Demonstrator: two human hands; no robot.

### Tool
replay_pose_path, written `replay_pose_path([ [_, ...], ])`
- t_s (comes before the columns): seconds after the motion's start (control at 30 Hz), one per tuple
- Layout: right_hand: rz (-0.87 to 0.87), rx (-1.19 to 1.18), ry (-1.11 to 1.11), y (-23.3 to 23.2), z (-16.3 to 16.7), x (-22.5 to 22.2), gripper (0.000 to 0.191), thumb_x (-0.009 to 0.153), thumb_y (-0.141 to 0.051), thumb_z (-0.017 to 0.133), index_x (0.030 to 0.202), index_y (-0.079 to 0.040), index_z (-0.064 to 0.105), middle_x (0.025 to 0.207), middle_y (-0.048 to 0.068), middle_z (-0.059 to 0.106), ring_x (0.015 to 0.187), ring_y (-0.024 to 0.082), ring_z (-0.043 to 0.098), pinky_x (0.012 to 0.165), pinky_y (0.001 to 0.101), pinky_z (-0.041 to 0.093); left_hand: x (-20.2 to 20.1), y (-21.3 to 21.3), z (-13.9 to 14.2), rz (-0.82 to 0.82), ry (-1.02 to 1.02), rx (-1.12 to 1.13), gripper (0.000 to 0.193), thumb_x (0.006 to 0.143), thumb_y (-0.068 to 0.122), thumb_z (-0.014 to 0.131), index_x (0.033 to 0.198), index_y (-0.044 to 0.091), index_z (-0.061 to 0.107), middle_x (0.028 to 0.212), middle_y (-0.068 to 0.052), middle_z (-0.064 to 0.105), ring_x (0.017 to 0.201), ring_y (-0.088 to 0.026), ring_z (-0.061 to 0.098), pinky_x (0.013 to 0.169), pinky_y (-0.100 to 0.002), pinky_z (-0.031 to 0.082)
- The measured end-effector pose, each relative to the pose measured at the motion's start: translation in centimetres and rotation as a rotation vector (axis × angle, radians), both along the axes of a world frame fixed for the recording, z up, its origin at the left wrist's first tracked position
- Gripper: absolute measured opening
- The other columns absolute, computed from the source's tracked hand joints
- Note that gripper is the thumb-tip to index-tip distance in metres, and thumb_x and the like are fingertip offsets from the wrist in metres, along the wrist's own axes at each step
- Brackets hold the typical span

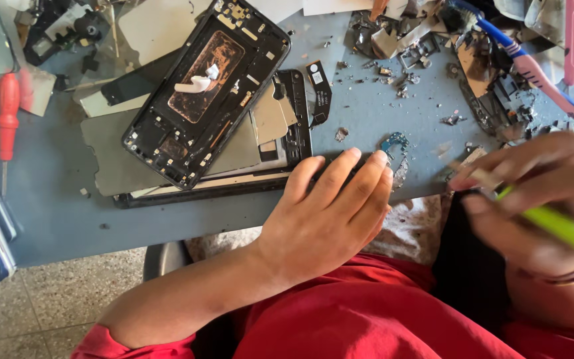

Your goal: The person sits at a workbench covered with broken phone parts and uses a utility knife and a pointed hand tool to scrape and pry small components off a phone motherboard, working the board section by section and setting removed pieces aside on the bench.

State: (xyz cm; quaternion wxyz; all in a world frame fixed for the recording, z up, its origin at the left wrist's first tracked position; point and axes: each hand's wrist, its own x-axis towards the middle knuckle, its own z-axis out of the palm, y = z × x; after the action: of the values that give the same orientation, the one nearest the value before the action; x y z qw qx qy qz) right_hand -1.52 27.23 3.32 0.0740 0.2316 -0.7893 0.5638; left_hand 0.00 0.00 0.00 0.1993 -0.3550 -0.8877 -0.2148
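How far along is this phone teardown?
Well along, it seems. Done: the phone frame lies opened and gutted on a stack of panels, with broken bits strewn over the table. In hand: the right hand grips a green tool; the left hand rests at the table edge. Left: small parts remain in the frame.

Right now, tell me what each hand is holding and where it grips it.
The right hand pinches a yellow-green tool near its front end. The left hand holds nothing; it rests on the table edge.
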Motion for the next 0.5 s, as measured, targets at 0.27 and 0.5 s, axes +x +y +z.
replay_pose_path([
  [0.27,-0.027,0.319,0.149,0.3,-4.6,-4.0,0.032,0.076,0.010,0.083,0.091,-0.002,0.057,0.095,0.014,0.060,0.083,0.028,0.074,0.073,0.0358,0.065,-4.3,1.5,-3.7,0.013,-0.030,-0.015,0.031,0.109,0.030,0.066,0.130,0.007,0.068,0.142,-0.009,0.062,0.131,-0.024,0.058,0.107,-0.042,0.044],
  [0.5,0.019,0.227,0.111,2.3,-7.3,-5.8,0.030,0.076,0.009,0.081,0.093,-0.003,0.059,0.095,0.013,0.060,0.087,0.028,0.076,0.072,0.0328,0.066,-6.1,3.4,-6.3,-0.027,-0.129,0.235,0.028,0.107,0.018,0.075,0.131,0.006,0.065,0.135,-0.008,0.062,0.128,-0.024,0.061,0.110,-0.042,0.043],
])
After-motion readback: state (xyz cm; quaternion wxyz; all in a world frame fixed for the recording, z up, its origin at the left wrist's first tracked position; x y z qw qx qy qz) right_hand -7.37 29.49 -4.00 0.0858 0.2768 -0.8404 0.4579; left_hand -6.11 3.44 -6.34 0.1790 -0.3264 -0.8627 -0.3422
